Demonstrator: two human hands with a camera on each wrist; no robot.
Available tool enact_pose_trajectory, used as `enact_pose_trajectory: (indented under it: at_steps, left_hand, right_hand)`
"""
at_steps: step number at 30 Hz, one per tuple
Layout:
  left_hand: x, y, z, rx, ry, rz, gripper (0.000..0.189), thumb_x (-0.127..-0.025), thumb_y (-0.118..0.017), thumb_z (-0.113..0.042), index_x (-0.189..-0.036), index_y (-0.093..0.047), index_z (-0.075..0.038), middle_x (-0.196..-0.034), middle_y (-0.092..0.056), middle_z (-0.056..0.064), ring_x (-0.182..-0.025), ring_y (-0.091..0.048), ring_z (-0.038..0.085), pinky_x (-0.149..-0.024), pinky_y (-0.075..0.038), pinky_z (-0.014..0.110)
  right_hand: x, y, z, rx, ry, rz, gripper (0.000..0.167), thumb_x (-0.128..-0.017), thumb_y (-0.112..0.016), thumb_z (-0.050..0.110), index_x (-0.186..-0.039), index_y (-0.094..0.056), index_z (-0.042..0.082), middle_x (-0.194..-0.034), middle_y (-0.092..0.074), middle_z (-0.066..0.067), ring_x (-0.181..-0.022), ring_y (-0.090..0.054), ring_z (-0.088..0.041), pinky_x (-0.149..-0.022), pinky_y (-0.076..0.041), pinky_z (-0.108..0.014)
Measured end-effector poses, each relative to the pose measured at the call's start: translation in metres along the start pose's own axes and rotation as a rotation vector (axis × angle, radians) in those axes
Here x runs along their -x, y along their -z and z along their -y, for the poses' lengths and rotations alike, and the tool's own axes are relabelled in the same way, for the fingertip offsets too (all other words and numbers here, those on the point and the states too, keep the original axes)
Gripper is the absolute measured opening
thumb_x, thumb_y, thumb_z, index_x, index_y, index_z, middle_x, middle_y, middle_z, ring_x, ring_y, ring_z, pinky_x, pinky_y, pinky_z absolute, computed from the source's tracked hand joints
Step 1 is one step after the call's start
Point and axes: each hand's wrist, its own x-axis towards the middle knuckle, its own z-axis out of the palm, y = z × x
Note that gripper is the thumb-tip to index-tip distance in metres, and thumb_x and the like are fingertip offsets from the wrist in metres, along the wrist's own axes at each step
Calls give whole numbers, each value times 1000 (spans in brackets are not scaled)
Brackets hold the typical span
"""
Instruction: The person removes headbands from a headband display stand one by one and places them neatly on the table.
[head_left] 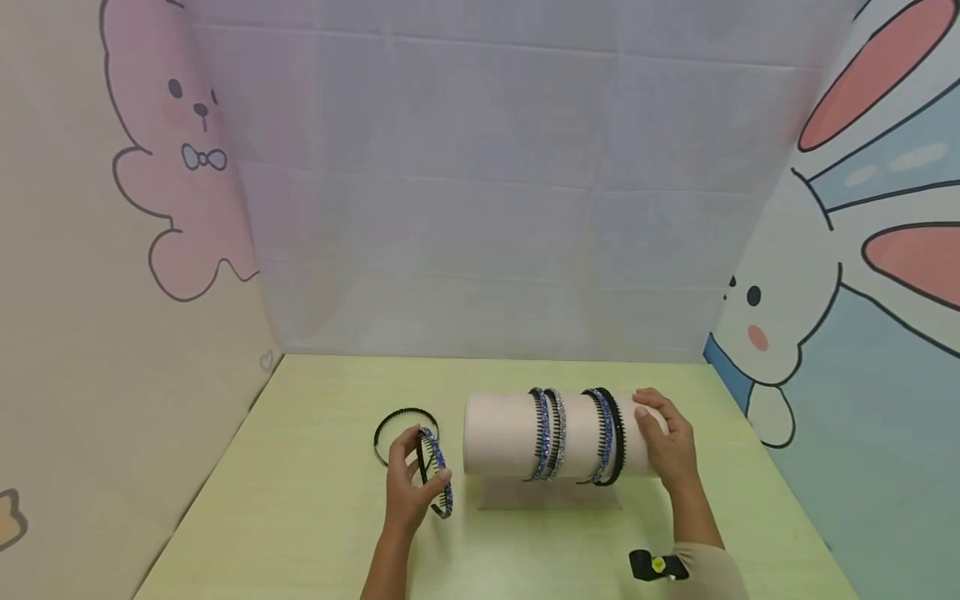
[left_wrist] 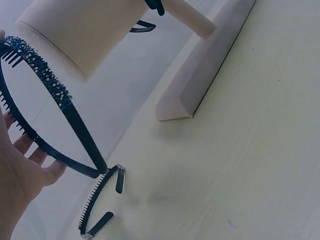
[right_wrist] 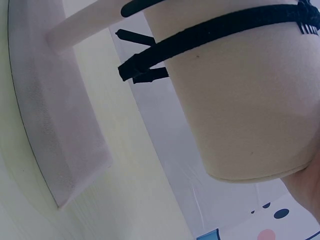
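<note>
My left hand [head_left: 408, 493] holds a blue glittery headband [head_left: 442, 479] with black comb teeth, left of the roll. The headband's black ends hang over the table in the left wrist view. My right hand [head_left: 672, 446] grips the right end of a pale padded headband display stand [head_left: 498, 433], a horizontal roll on a base. Around the roll sit a blue glittery headband [head_left: 542, 433] beside a silver one [head_left: 558, 433]. Further right, another blue headband [head_left: 604, 437] stands against a black headband [head_left: 618, 437]. Most of the right fingers are hidden in the right wrist view.
A thin black toothed headband [head_left: 405, 411] lies on the pale yellow table [head_left: 300, 500] behind my left hand. The stand's flat base [head_left: 551, 496] rests on the table. Walls with cartoon animals rise on both sides, and a white sheet [head_left: 480, 208] hangs behind.
</note>
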Motion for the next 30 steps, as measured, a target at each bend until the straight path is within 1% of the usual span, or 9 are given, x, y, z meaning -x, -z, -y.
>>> enact_pose_trajectory:
  at_steps: [3,5,7,9,12,17,22,25,30]
  left_hand:
    - [1,3,15,-58,-10,-83,75,-68,-71,-9,-135,-41,1,-129,-42,20,-116,-37,31,-90,-29,61]
    - [1,6,25,-92,-17,-123,76,-67,-74,-11,-136,-43,-5,-130,-43,17,-118,-36,27,-92,-27,59]
    - [1,8,30,-140,-34,-161,77,-66,-77,-13,-135,-45,-9,-131,-43,13,-121,-34,25,-94,-25,57]
    - [1,11,33,-181,-53,-203,77,-64,-80,-15,-134,-47,-10,-131,-43,12,-123,-32,26,-95,-24,56]
    - [0,14,35,-236,-60,-285,79,-62,-83,-18,-133,-50,-10,-130,-44,11,-121,-31,26,-93,-26,55]
    - [-1,19,37,-300,-17,-405,81,-57,-87,-19,-129,-53,-7,-126,-46,13,-118,-32,27,-90,-29,54]
    - [-4,25,41,-367,17,-494,83,-54,-90,-21,-128,-54,-6,-121,-45,17,-113,-32,33,-84,-33,54]
    - [-6,28,45,-395,22,-535,85,-52,-91,-22,-127,-55,-6,-118,-45,18,-111,-33,35,-82,-33,52]
    - [-10,36,50,-469,37,-593,87,-49,-92,-27,-126,-57,-7,-118,-45,19,-110,-33,38,-82,-30,56]
  right_hand:
    - [0,0,0,-8,6,-2,24,-93,-57,18,-109,-62,0,-123,-54,-7,-118,-43,-11,-99,-32,-40]
    - [1,1,0,-4,9,-1,24,-93,-57,18,-109,-62,0,-122,-54,-5,-118,-43,-10,-98,-33,-38]
    - [1,1,-1,0,9,0,24,-93,-57,18,-109,-62,0,-122,-54,-4,-117,-43,-10,-97,-33,-37]
    - [1,1,-1,4,9,3,24,-94,-57,18,-110,-62,0,-122,-54,-4,-117,-43,-9,-97,-34,-37]
    - [1,1,-1,3,13,7,25,-94,-57,19,-110,-62,0,-123,-54,-5,-117,-43,-10,-97,-33,-39]
    - [0,1,-2,-2,15,4,24,-93,-57,18,-109,-62,0,-123,-54,-7,-117,-43,-10,-97,-33,-42]
    - [-1,0,-2,-1,19,0,23,-93,-56,16,-109,-62,0,-123,-54,-6,-116,-43,-9,-97,-34,-39]
    - [-1,0,-2,-2,25,-1,23,-93,-56,16,-109,-62,0,-122,-55,-6,-116,-44,-9,-96,-34,-35]
    - [-1,0,-3,-6,32,-7,22,-93,-56,15,-108,-62,0,-121,-55,-6,-114,-44,-8,-95,-35,-33]
